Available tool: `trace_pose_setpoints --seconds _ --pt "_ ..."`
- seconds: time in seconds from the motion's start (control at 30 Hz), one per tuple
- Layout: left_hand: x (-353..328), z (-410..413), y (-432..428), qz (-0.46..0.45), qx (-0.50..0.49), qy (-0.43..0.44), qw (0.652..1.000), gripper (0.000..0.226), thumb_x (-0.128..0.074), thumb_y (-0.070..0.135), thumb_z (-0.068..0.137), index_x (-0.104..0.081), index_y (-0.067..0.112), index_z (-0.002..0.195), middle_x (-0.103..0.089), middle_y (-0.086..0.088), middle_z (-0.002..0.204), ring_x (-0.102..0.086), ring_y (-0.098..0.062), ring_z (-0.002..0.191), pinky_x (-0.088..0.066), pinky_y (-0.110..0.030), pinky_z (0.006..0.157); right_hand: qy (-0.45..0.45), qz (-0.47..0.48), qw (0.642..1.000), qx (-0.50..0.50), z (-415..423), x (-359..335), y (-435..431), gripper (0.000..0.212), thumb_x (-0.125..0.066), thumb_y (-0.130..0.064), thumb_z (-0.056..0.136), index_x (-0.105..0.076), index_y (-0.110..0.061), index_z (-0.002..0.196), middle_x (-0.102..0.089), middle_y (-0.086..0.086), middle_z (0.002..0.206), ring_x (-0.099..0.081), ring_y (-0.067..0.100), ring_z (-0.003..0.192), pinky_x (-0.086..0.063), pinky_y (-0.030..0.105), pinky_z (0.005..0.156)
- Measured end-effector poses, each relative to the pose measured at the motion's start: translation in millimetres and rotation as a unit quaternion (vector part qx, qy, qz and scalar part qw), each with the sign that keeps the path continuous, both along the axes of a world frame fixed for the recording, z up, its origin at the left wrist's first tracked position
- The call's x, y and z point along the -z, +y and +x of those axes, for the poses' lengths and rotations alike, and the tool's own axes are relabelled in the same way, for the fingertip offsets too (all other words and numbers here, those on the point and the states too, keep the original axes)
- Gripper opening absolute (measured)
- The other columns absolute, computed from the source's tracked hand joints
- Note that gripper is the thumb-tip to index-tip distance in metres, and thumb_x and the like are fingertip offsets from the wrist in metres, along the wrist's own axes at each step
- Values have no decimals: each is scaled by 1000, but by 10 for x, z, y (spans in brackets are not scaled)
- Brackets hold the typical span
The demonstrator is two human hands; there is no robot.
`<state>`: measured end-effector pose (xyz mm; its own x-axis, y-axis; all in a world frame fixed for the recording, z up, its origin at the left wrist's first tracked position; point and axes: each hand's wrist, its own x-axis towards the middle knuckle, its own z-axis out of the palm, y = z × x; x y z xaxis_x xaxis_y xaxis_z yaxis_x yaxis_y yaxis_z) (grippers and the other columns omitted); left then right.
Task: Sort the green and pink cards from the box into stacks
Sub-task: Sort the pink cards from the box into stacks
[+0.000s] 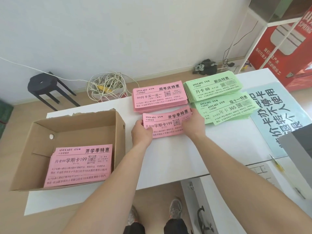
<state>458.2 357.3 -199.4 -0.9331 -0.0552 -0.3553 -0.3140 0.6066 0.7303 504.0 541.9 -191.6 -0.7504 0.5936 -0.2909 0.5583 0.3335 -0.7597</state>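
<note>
Bundle of pink cards (166,125), centre frame, sits pinched endwise by left hand (141,133) and right hand (194,123). Uneven release could fan it into the ragged green stack (231,111).

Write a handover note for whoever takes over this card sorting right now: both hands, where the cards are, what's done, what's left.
Hands: left hand and right hand each grip one end of the near pink stack on the table.
Cards: far pink stack lies beyond it. To the right are the far green stack and the near green stack, which is fanned untidily.
Done: four stacks out, separated by colour.
Left: pink cards lie in the box, no green visible there. Probably move them out and square the stacks.
</note>
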Motion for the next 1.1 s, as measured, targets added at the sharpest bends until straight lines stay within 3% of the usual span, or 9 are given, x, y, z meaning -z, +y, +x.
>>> trace_pose_setpoints --seconds 0.1,0.27,0.33,0.43,0.53,0.7,0.83,0.97,1.1 --pt "48 -57 -4 -39 14 16 999 29 -65 14 91 -60 7 120 -68 -10 118 -64 -30 108 -48 -32 87 -5 86 996 -30 -36 29 -31 59 -56 1 87 -43 -14 143 -55 13 130 -53 33 120 -45 47 101" --pt "-32 -22 2 -217 92 54 970 43 -67 30 91 -50 5 123 -54 -13 120 -56 -34 112 -47 -43 85 -31 238 966 -91 -15 43 -92 50 -56 -3 92 -41 -6 139 -47 18 133 -51 35 115 -47 44 95" --pt "-149 32 0 -220 115 79 965 49 -67 33 92 -47 4 126 -51 -14 123 -53 -35 115 -47 -44 89 -43 281 953 -108 6 -28 -120 44 -57 -3 91 -45 -4 133 -47 17 132 -50 34 113 -48 42 92" --pt "-405 114 -56 -188 185 119 957 45 -60 33 96 -50 7 131 -51 -12 129 -53 -32 118 -47 -44 95 -36 276 951 -134 11 -285 -244 35 -53 -2 89 -53 -6 124 -48 16 133 -51 34 114 -48 42 91" --pt "-801 142 -247 -153 243 162 944 40 -57 32 96 -55 13 131 -56 -5 131 -55 -25 120 -46 -42 99 -4 269 945 -187 13 -631 -513 27 -54 -16 95 -59 -11 121 -53 10 129 -56 31 113 -47 42 87" --pt "-1460 53 -1149 -122 209 211 947 17 -58 30 94 -67 20 105 -68 4 103 -62 -19 97 -49 -36 88 104 230 941 -223 -55 -1161 -1203 18 -56 -24 94 -67 -16 107 -62 3 112 -61 25 101 -51 39 80" --pt "-1402 -104 -2143 -198 191 140 951 18 -59 26 94 -66 25 110 -68 5 110 -63 -18 102 -52 -37 91 137 219 914 -315 -168 -1305 -1919 16 -55 -20 94 -69 -13 99 -64 4 103 -62 28 99 -52 40 80" --pt "-1019 -292 -2739 -296 281 40 912 54 -67 19 86 -53 26 138 -60 2 139 -59 -21 122 -49 -41 102 32 229 860 -456 -368 -1135 -2645 31 -55 -19 93 -65 -16 122 -59 5 123 -59 27 112 -51 39 91" --pt "-743 -445 -2967 -296 361 -12 884 86 -72 33 78 -32 25 154 -40 1 157 -40 -22 142 -36 -45 115 -177 244 800 -518 -538 -748 -3025 81 -74 -44 82 -40 -15 149 -42 11 148 -44 33 134 -45 47 107"
